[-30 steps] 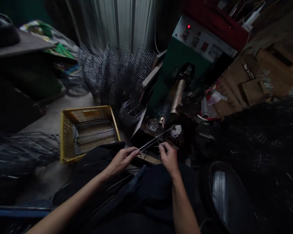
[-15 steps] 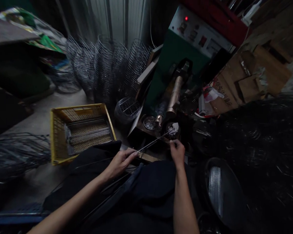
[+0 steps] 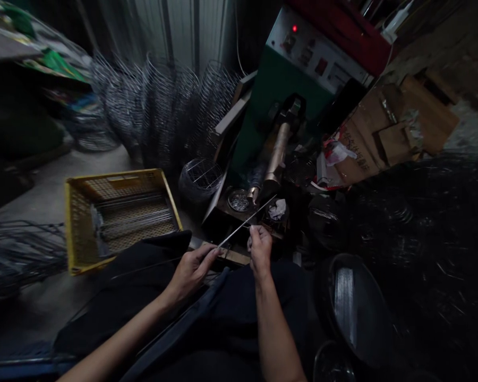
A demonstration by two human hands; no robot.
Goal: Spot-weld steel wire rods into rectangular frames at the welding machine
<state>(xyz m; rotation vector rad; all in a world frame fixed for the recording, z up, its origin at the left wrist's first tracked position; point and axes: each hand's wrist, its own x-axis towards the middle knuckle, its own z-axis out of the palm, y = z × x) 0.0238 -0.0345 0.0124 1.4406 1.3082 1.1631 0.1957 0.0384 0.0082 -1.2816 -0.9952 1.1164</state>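
One thin metal rod (image 3: 235, 232) slants up and away over the person's lap, its near end pinched between the thumb and fingers of the left hand (image 3: 195, 268). The right hand (image 3: 260, 246) sits just beside the rod's middle, fingers curled in; whether they grip a small piece is too dim to tell. The step in hand looks like steadying the rod with one hand while the other works beside it. Any next move calls for a firm left pinch and careful aim, since the far end reaches close to the crumpled white paper (image 3: 278, 208) and the machine's copper-coloured tip (image 3: 254, 196). Beside that tip sits a round dish (image 3: 238, 210) of small metal bits. Farther out, a yellow crate (image 3: 69, 228) holds more rods (image 3: 139, 225) to the left, and the green machine (image 3: 292, 74) shows a red light (image 3: 295, 28).
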